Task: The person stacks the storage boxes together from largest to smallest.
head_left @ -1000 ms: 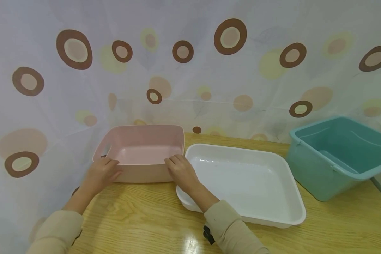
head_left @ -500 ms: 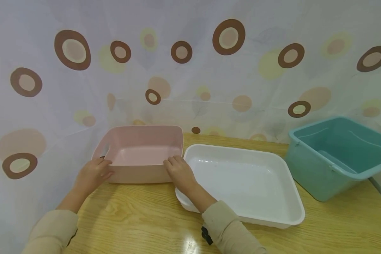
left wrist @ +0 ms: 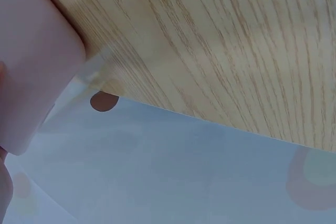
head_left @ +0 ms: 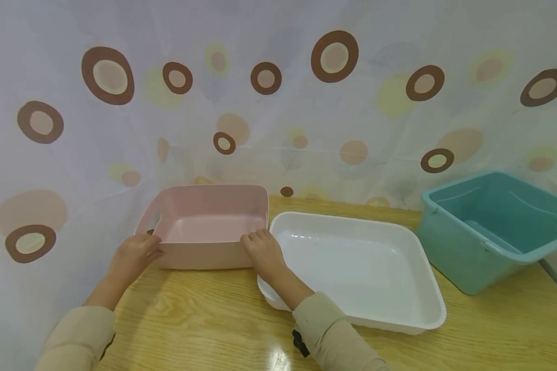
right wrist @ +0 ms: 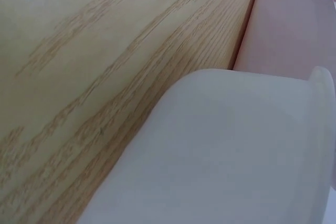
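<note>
A pink storage bin (head_left: 201, 256) with a cut-out handle in its left end stands at the back left of the table. My left hand (head_left: 133, 257) grips its rim at the front left corner, fingers over the edge. At the front right corner my right hand (head_left: 263, 253) holds the same rim, fingertips curled over it and thumb hidden. In the left wrist view the corner of the pink bin (left wrist: 39, 61) shows, with a bit of the hand at the frame's edge. The right wrist view has the pink bin (right wrist: 289, 27) behind a white tray (right wrist: 226, 145).
The shallow white tray (head_left: 353, 273) lies right beside the pink bin, partly under my right forearm. Farther right stands a deep teal tub (head_left: 464, 257). A patterned curtain (head_left: 301, 113) hangs behind and to the left of the wooden table (head_left: 204, 319).
My left hand has slid a little to the left along the front rim, to the corner. My right hand keeps its place, and the bin and the tray stay put.
</note>
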Action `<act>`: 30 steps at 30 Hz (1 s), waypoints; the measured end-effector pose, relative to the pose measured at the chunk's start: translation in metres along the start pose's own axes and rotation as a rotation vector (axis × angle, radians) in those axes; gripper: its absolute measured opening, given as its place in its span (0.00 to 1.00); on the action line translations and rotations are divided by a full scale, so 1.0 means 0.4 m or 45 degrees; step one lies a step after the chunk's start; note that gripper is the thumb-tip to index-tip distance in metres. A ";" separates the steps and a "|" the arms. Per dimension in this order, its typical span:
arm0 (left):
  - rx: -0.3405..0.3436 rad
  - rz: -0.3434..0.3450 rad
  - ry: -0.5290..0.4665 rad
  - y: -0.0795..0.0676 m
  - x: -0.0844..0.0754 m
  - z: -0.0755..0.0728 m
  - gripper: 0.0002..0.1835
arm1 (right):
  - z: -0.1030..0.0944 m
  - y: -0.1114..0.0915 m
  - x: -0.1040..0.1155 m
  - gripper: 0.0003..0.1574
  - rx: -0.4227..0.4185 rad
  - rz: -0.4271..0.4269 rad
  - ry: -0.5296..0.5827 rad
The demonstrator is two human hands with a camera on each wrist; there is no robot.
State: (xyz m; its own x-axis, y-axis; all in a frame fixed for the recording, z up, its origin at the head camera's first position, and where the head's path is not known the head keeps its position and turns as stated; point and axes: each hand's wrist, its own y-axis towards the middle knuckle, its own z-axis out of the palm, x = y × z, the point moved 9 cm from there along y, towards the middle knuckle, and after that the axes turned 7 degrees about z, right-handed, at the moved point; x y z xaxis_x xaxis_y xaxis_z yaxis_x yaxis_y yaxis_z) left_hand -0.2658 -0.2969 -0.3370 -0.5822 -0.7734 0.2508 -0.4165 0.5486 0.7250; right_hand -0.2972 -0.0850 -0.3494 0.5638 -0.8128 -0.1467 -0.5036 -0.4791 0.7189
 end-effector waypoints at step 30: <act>-0.150 0.043 0.126 0.046 -0.008 -0.065 0.24 | -0.060 0.038 -0.031 0.10 -0.163 0.004 0.010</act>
State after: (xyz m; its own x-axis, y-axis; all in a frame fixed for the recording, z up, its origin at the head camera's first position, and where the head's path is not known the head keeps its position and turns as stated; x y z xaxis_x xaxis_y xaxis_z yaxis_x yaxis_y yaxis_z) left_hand -0.2536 -0.2924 -0.3077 -0.5202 -0.7859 0.3343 -0.3098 0.5384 0.7837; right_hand -0.2962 -0.0741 -0.3205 0.5674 -0.8116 -0.1393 -0.4183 -0.4297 0.8002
